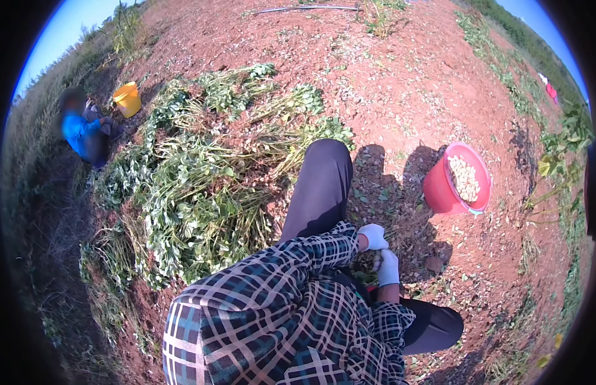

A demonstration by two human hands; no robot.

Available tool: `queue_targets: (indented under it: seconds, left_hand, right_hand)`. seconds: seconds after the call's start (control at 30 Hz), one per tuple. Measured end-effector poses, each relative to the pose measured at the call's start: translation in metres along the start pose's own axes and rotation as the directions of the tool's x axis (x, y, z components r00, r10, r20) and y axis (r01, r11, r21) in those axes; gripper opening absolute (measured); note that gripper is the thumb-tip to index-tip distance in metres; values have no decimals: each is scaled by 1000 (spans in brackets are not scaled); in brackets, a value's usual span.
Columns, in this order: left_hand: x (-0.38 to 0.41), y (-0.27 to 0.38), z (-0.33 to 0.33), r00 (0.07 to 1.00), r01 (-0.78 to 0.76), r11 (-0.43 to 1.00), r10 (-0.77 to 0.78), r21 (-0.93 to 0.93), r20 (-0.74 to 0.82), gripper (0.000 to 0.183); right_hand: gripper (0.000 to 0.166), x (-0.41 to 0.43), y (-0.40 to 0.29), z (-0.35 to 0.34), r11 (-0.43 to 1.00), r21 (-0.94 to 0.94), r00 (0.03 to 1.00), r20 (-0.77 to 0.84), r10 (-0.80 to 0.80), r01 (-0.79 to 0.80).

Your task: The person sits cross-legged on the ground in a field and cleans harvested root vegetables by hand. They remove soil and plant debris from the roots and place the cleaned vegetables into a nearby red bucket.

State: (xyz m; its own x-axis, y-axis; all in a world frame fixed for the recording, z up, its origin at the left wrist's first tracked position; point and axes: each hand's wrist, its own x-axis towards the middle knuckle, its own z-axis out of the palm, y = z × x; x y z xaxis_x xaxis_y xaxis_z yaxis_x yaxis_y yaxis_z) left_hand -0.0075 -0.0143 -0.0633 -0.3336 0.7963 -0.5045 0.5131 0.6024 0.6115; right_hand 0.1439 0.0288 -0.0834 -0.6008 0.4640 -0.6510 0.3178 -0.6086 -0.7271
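Note:
Both of my hands wear white gloves and are close together between my knees, over the shaded soil. My left hand [374, 237] is bent in at the lower middle, its fingers hidden or too small to read. Just below it, my right hand [388, 267] is near some dark roots and green leaves [366, 277], partly hidden by my sleeve; whether it grips them cannot be told. Up and to the right of my hands, a red plastic bucket [437, 190] leans on the ground, part filled with pale peanuts in the shell [464, 178].
Pulled peanut plants [196, 187] lie in a broad heap at the left. Beyond them a person in a blue top [81, 134] sits by a yellow bucket [127, 101]. Another person [551, 90] is far off at the right. A thin pole [307, 8] lies at the top.

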Motion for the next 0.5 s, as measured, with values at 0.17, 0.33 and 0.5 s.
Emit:
queue_targets:
  seconds: [0.17,0.33,0.5]
  left_hand:
    - [4,-8,-5,996,20,999,-17,-32,92,71]
    - [4,-4,-6,991,54,997,-47,-49,126,76]
    - [8,-10,1,997,8,999,-6,-31,78,73]
  right_hand:
    - [17,-3,-2,5,986,146,997,26,77,-80]
    - [13,3,10,2,991,131,992,-126,-20,37]
    - [14,12,8,-12,948,283,963,-258,-73,147]
